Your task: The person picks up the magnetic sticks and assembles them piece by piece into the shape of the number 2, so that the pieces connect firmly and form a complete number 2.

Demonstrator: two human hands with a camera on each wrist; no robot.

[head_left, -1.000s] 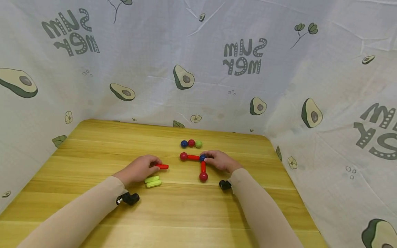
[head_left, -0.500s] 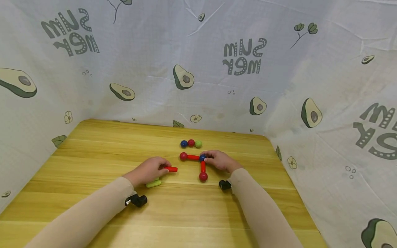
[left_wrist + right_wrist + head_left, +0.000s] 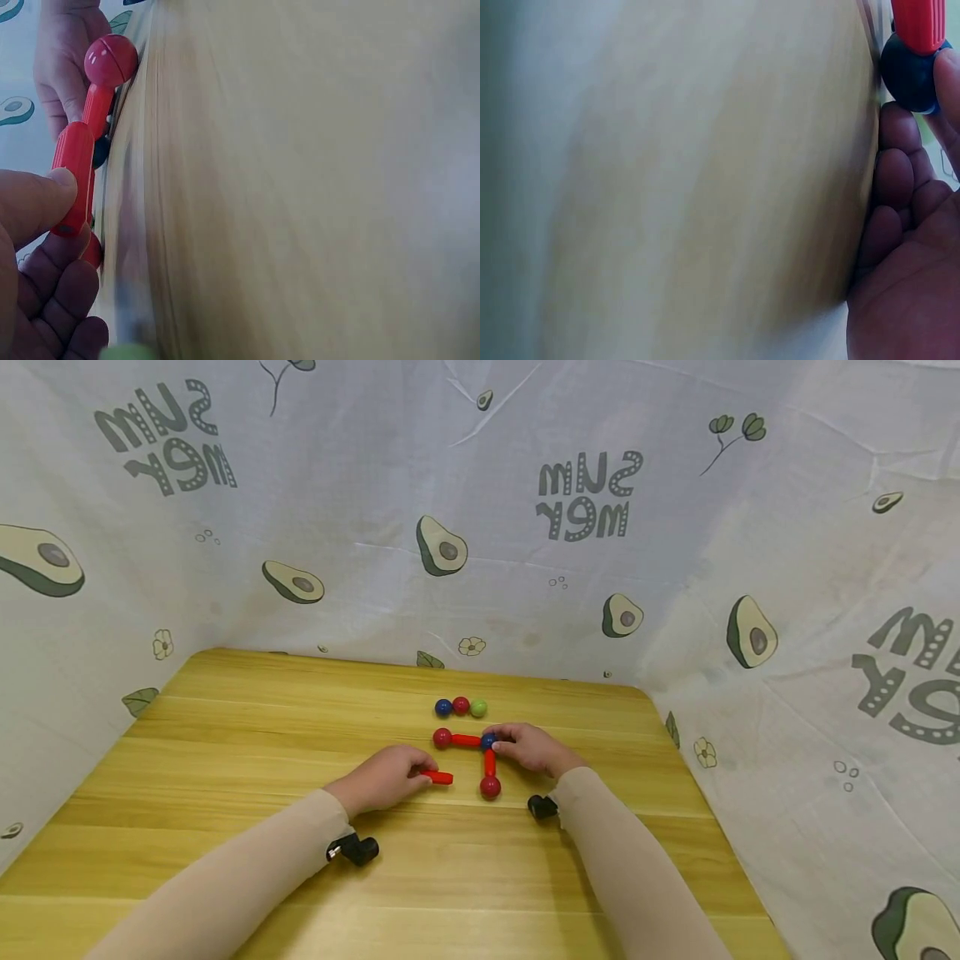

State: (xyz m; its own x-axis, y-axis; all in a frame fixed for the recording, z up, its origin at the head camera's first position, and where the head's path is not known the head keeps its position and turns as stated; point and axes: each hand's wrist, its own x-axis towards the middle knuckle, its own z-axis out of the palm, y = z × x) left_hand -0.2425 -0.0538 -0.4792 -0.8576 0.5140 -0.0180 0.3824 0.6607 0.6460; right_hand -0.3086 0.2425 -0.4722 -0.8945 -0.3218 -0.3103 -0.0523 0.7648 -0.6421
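My left hand (image 3: 386, 778) pinches a loose red magnetic stick (image 3: 441, 777) between thumb and fingers, its free end pointing right. In the left wrist view this red stick (image 3: 73, 161) overlaps the built piece behind it. That piece is an L shape on the table: a blue ball (image 3: 488, 741) at the corner, one red stick (image 3: 467, 741) running left to a red ball (image 3: 442, 738), another red stick (image 3: 490, 763) running toward me to a second red ball (image 3: 491, 787). My right hand (image 3: 534, 749) holds the blue corner ball, its thumb on it in the right wrist view.
Behind the L piece, a blue ball (image 3: 443, 707), a red ball (image 3: 461, 705) and a light green ball (image 3: 478, 708) stand in a row on the wooden table (image 3: 300, 693). A blurred green thing (image 3: 129, 351) shows low in the left wrist view. Patterned cloth (image 3: 510, 602) hangs around the table.
My left hand has carried the red stick right and slightly toward me, nearer the L piece. Its hand and arm now cover the two yellow-green sticks. My right hand has stayed on the blue ball.
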